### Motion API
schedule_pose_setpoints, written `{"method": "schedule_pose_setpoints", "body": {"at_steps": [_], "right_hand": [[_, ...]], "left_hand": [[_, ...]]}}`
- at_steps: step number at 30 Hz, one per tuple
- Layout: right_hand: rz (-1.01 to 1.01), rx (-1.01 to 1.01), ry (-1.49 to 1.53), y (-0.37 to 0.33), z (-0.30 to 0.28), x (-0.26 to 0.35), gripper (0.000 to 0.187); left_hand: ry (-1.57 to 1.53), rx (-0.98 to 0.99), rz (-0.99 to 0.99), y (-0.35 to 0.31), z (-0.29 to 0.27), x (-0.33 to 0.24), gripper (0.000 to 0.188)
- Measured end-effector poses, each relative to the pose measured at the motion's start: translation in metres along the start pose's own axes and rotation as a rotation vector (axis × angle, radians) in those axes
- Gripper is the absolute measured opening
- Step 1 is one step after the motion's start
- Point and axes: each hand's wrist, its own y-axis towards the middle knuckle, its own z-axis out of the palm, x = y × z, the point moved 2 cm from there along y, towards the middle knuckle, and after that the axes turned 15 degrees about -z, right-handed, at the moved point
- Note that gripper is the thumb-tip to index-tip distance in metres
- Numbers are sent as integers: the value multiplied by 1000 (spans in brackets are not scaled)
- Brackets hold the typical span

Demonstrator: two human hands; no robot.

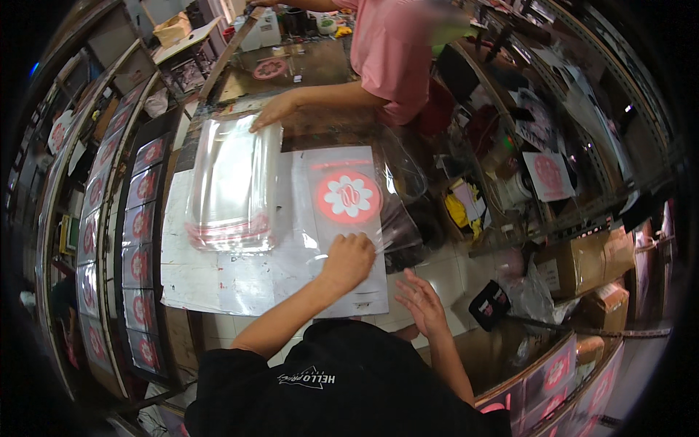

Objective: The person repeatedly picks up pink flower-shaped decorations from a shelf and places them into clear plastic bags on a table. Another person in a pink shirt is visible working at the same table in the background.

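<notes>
A clear plastic bag [325, 228] with a pink-and-white flower print [347, 197] lies on the white board [207, 285] in front of me. My left hand [349, 260] is closed in a loose fist at the near end of this bag, just below the print. Whatever its curled fingers may hold is hidden under them. Beyond the board's right edge, my right hand [422, 300] is raised with fingers apart and nothing in it. To the left is a thick stack of glossy clear plastic bags [234, 182]. A co-worker's hand [275, 111] touches its far end.
Across the table stands the co-worker in a pink shirt [393, 58]. A rack [138, 218] of pink flower prints runs along the left, with more prints [557, 371] at lower right. Cardboard boxes [586, 262] and a black cap-like item [489, 304] are at right.
</notes>
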Motion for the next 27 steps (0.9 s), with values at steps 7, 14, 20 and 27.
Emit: {"method": "schedule_pose_setpoints", "body": {"at_steps": [7, 14, 20, 27], "right_hand": [[-144, -33, -102, -14, -30, -5, 44], [-193, -180, -321, -45, -59, 6, 44], [-136, -405, -573, -67, -121, 31, 35], [-220, -568, -952, -101, -205, 120, 31]], "left_hand": [[-78, 159, 144, -33, 43, -85, 17], [-157, 426, 216, -52, 56, -130, 31], [-424, 487, 245, -44, 38, -154, 48], [-590, 284, 98, -17, 42, -117, 36]]}}
